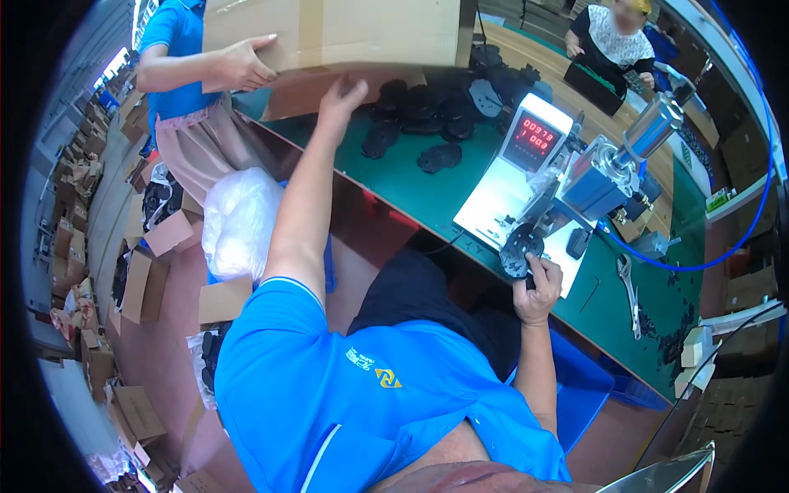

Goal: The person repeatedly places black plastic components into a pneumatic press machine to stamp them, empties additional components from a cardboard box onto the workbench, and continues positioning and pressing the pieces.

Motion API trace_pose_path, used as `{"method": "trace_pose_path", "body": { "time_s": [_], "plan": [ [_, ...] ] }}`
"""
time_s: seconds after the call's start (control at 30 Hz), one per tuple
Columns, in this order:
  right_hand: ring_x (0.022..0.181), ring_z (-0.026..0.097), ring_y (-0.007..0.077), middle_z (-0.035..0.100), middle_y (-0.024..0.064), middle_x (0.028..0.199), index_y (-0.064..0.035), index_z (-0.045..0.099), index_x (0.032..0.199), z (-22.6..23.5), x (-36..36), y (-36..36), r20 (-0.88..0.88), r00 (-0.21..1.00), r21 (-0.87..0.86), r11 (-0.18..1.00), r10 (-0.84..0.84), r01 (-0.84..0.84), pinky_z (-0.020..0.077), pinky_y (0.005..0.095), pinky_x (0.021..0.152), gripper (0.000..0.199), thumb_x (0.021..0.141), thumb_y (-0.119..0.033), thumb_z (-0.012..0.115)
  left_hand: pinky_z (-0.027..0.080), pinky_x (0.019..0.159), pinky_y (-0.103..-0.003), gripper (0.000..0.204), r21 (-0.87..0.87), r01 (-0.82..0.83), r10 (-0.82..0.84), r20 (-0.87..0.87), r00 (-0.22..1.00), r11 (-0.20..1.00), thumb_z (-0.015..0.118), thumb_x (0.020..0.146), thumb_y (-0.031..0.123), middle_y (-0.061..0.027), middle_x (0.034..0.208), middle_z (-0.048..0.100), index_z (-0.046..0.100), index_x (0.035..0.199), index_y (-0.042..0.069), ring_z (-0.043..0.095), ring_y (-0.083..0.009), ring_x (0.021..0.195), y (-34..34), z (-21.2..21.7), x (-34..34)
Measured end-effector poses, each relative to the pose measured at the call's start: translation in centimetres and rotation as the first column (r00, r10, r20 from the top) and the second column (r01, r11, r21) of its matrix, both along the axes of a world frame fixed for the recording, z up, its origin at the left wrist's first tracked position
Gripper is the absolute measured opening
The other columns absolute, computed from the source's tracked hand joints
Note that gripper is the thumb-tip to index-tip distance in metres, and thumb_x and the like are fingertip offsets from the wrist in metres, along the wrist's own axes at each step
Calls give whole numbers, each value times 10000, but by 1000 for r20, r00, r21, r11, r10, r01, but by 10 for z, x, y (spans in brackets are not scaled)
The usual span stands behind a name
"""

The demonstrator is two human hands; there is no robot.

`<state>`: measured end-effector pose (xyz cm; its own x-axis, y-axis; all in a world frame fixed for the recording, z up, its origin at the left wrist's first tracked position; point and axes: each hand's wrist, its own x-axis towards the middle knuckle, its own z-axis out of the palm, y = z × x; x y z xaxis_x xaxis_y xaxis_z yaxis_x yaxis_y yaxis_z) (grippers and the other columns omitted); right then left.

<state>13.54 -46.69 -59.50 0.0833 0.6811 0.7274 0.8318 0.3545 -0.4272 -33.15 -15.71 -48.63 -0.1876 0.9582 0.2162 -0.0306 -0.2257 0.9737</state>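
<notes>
My left hand (339, 103) is stretched out to the far left with its fingers apart, just under a big cardboard box (345, 37). Whether it touches the box, I cannot tell. A co-worker's hand (245, 66) rests against the box's side. My right hand (538, 287) pinches the near edge of a flat, rounded black part (520, 251), which has small holes. That part lies at the white base plate (485, 209) of a small bench press (604, 177). Beside the press stands a counter (537, 135) with a lit red display.
Black parts (440, 156) lie heaped on the green table (370, 172). An adjustable wrench (629, 296), a hex key (590, 294) and black scraps (670, 324) lie right of the press. A blue air hose (699, 267) loops there. Another person (616, 37) sits across the table.
</notes>
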Motion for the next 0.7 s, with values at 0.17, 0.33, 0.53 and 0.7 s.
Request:
{"method": "trace_pose_path", "body": {
  "time_s": [0.17, 0.33, 0.53, 0.7],
  "plan": [
    [922, 632, 289, 695, 118, 1082, -22, 859, 1198, 7, -8, 14, -10, 998, -1, 998, 61, -61, 538, 378, 833, 428, 773, -50, 814, 384, 1322, -516, 1095, 28, -642, 550, -544, 634, 766, 610, 1061, 730, -364, 1718, 467, 377, 1722, -113, 460, -529, 1575, 12, -105, -43],
    [941, 642, 299, 695, 130, 1102, -11, 849, 1218, 0, 1, 7, 17, 999, -44, 999, 33, -32, 545, 379, 845, 442, 779, -44, 801, 349, 1324, -547, 1081, 75, -685, 601, -555, 575, 724, 582, 1046, 777, -351, 1697, 493, 428, 1707, -65, 474, -543, 1548, 52, -115, 7],
    [919, 625, 289, 683, 124, 1073, -31, 858, 1188, 1, -3, 7, -1, 1000, -51, 999, 5, -6, 534, 384, 836, 414, 776, -65, 841, 539, 1156, -452, 826, -44, -314, 191, -710, 678, 949, 719, 1032, 634, -253, 1547, 693, 637, 1577, 19, 676, -432, 1382, 61, -90, 21],
    [925, 624, 288, 678, 130, 1087, -32, 848, 1215, -4, 0, 7, -26, 999, -80, 996, 24, -26, 536, 382, 841, 438, 778, -60, 835, 576, 1067, -467, 693, -30, -317, 236, -600, 764, 948, 755, 1026, 504, -243, 1407, 757, 673, 1524, 30, 719, -409, 1266, 43, -97, -10]
  ]
}}
